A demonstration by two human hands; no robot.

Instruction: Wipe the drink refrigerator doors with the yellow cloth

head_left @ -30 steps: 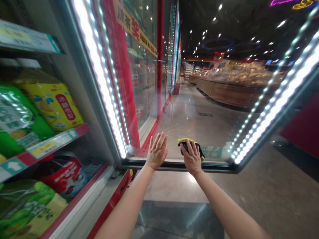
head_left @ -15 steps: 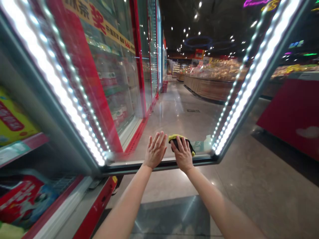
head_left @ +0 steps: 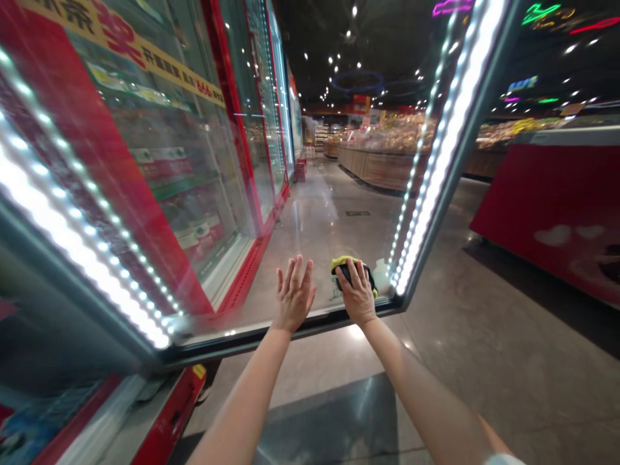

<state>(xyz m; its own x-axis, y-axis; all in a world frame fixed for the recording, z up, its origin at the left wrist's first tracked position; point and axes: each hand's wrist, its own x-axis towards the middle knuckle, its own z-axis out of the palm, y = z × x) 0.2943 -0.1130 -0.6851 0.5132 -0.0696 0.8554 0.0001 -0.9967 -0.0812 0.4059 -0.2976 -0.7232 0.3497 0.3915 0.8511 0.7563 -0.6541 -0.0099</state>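
A glass door (head_left: 310, 226) with bright light strips down both sides and a dark lower frame stands before me. Near its bottom edge my left hand (head_left: 293, 294) lies against the glass, fingers spread, holding nothing. To the right, my right hand (head_left: 357, 294) presses a yellow and black cloth (head_left: 345, 263) to the glass, its fingers over the cloth's black part. The cloth is close to the door's lower right corner.
Red-framed glass cabinets (head_left: 242, 142) line the left side. At the lower left is a red shelf edge (head_left: 174, 413). A red counter (head_left: 547, 206) stands to the right, and a wood-sided display (head_left: 372, 166) is farther back beyond the glass.
The view has turned right, so the door and cabinets sit farther left in it. My right hand and the cloth have moved a little toward the door's right edge, away from my left hand.
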